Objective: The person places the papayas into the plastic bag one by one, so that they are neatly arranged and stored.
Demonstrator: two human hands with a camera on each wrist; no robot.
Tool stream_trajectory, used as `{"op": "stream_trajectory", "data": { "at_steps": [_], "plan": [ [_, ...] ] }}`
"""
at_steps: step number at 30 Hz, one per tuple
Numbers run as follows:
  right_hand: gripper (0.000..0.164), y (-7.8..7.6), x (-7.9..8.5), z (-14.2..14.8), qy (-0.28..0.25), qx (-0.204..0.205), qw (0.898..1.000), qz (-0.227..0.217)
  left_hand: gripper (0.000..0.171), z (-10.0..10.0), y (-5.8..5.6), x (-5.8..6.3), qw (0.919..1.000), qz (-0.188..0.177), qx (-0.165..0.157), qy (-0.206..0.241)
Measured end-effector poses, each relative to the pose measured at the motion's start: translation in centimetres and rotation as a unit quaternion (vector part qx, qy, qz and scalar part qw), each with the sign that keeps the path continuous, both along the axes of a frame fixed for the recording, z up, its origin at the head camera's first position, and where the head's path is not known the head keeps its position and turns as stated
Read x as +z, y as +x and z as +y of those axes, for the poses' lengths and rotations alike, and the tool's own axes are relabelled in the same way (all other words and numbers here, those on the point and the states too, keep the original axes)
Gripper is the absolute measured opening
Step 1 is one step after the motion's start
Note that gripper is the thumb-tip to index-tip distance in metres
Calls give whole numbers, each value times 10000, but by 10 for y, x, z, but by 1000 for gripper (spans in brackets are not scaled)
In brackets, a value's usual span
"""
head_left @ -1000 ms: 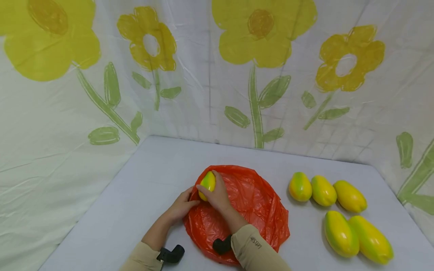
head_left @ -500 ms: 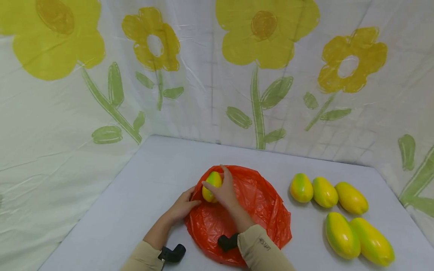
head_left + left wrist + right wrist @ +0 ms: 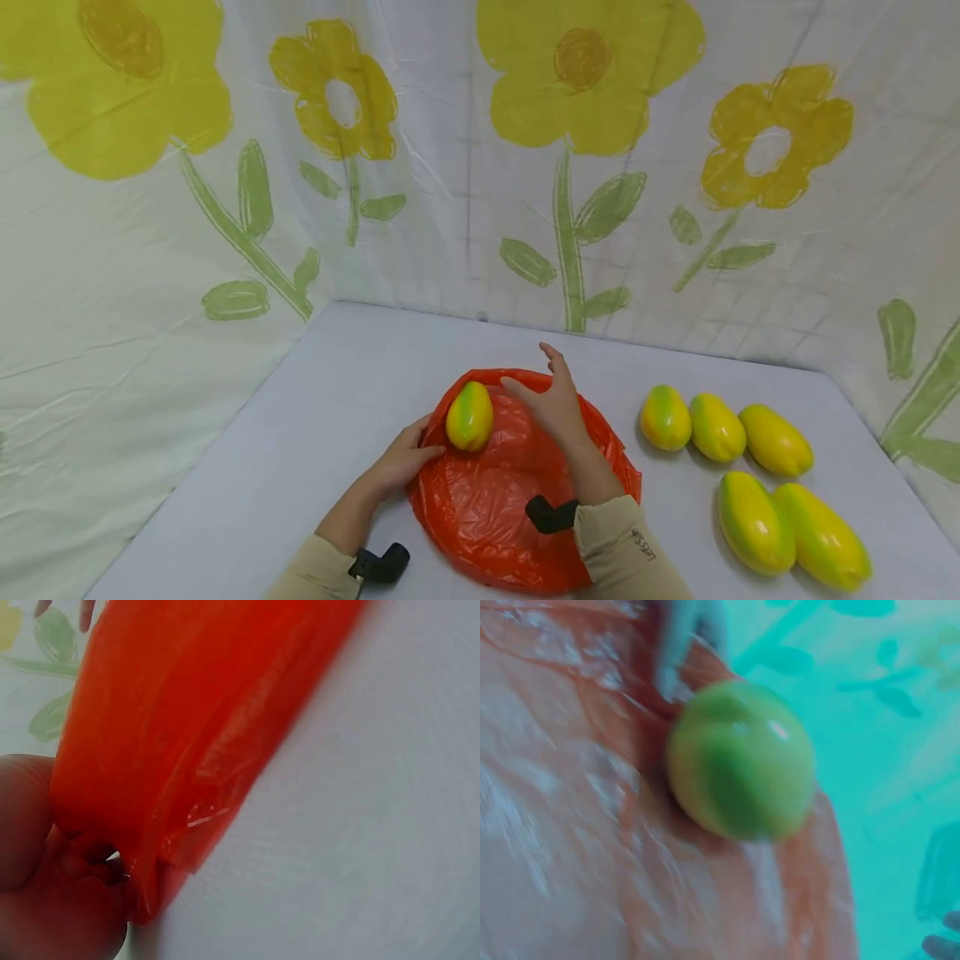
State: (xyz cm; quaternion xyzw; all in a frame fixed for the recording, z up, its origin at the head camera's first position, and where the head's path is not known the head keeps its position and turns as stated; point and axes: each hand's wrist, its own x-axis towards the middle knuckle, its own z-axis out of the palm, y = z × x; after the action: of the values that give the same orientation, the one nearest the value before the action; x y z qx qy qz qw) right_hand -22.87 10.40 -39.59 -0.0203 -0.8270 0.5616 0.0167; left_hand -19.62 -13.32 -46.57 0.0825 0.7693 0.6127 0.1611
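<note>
A red plastic bag (image 3: 502,500) lies spread with its mouth up and its rim raised all round. My left hand (image 3: 402,460) pinches the left rim; in the left wrist view the thumb (image 3: 22,817) presses on the red film, with the fingers partly hidden behind it. One yellow-green papaya (image 3: 470,417) rests inside the bag against the back left wall, touched by neither hand. Above the bag's back right part, my right hand (image 3: 553,404) is spread and holds nothing. The right wrist view, blurred and tinted, shows the same papaya (image 3: 739,761) beyond that hand's fingers (image 3: 941,949).
To the bag's right, several more papayas lie on the white table (image 3: 315,400): a back row with a middle papaya (image 3: 717,427), and a front pair with a left papaya (image 3: 756,523). A flower-printed curtain (image 3: 435,208) hangs along the back and left edges.
My right hand has let go of the papaya and moved right, away from it, with its fingers spreading. The papaya stays in the bag, slightly right of before. My left hand keeps its place.
</note>
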Motion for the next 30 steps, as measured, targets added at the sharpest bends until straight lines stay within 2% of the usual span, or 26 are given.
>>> {"op": "stream_trajectory", "data": {
  "at_steps": [9, 20, 25, 30],
  "plan": [
    [88, 2, 1, 48, 415, -222, 9985, 280, 53, 0, 0, -1, 9999, -24, -2, -113],
    [89, 14, 4, 109, 1177, -1083, 9865, 349, 53, 1, -1, -1, 9999, -47, -18, -94],
    [91, 18, 0, 128, 1079, -1414, 9839, 169, 52, 1, 0, 0, 9999, -65, -33, -104],
    [91, 19, -6, 139, 954, -1530, 9836, -41, 52, 0, 0, 0, 9999, -66, 0, -88]
  ]
}}
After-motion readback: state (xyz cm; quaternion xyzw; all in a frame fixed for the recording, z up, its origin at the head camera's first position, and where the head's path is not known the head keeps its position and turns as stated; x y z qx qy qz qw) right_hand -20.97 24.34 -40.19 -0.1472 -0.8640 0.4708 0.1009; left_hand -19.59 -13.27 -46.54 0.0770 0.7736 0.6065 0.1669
